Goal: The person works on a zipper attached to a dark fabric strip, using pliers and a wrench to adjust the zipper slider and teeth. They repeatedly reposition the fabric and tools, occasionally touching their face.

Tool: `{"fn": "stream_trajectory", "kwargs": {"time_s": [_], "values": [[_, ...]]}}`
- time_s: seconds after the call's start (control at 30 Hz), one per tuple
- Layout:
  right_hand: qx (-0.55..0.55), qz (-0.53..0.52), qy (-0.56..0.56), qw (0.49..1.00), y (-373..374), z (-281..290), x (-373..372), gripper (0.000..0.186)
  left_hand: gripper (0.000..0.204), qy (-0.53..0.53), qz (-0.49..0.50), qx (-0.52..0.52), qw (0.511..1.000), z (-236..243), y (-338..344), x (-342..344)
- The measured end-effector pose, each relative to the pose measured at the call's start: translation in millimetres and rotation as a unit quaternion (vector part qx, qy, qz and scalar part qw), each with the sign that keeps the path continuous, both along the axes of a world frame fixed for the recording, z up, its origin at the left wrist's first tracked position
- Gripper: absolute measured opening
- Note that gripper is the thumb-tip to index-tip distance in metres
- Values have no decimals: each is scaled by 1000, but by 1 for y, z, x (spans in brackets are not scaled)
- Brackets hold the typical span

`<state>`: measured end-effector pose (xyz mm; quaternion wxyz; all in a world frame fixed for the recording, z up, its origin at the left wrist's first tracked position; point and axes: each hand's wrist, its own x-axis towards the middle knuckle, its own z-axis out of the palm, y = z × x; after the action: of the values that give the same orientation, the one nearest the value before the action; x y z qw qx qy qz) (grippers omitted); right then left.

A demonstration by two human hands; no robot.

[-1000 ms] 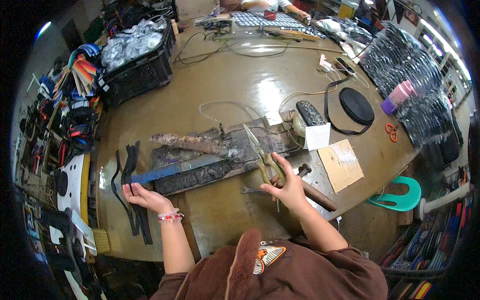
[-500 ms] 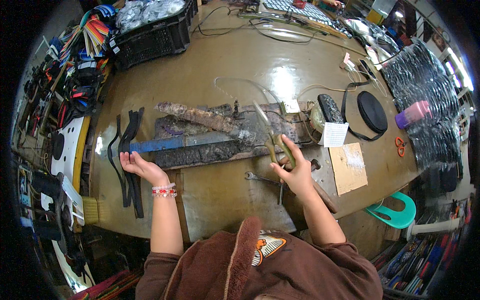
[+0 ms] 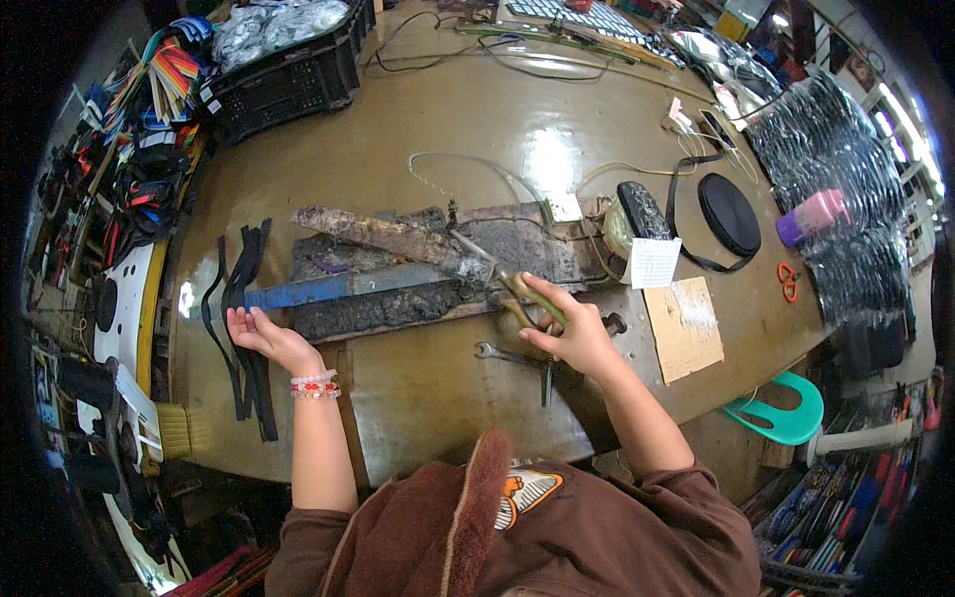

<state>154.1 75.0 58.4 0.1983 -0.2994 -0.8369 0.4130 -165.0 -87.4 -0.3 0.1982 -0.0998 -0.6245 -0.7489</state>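
My right hand [image 3: 577,328] grips a pair of scissors [image 3: 504,277] by its olive-coloured handles. The blades point up and left, low over the worn wooden board [image 3: 537,244], near a small upright metal post [image 3: 453,213]. Palm up, my left hand [image 3: 269,340] is open, fingers slightly bent, beside the left end of a blue strip [image 3: 298,292] on the board. Several black straps [image 3: 256,373] lie under and beside that hand. A rough, flaking bar [image 3: 368,234] lies slantwise across the board above the blue strip.
A wrench [image 3: 507,354] lies before the board. Rightward are a tan board [image 3: 683,333], a paper slip [image 3: 654,264], a black webbing roll [image 3: 729,215], orange-handled scissors [image 3: 788,283] and a pink-purple bottle [image 3: 811,219]. A black crate [image 3: 288,98] stands back left; a green stool [image 3: 781,413] is below the edge.
The scissors have swung down and left, from pointing upward to lying low over the board by the metal post. My left hand has stayed by the black straps. The whole view shifted slightly.
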Motion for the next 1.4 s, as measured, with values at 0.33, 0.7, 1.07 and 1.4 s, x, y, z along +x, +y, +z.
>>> {"fn": "stream_trajectory", "kwargs": {"time_s": [0.33, 0.7, 1.07, 1.4], "values": [[-47, -59, 82, 994, -1, -1, -6, 70, 36, -8, -1, 3, 1000, 0, 0, 0], [-178, -83, 71, 978, 5, 5, -4, 72, 35, -1, -12, 23, 1000, 2, 0, 0], [-124, -124, 136, 975, -8, 19, -12, 72, 36, -16, -20, 35, 999, 2, -1, 0], [-199, -53, 74, 976, -15, 31, -14, 71, 35, -17, -15, 24, 999, 3, 0, 0]]}}
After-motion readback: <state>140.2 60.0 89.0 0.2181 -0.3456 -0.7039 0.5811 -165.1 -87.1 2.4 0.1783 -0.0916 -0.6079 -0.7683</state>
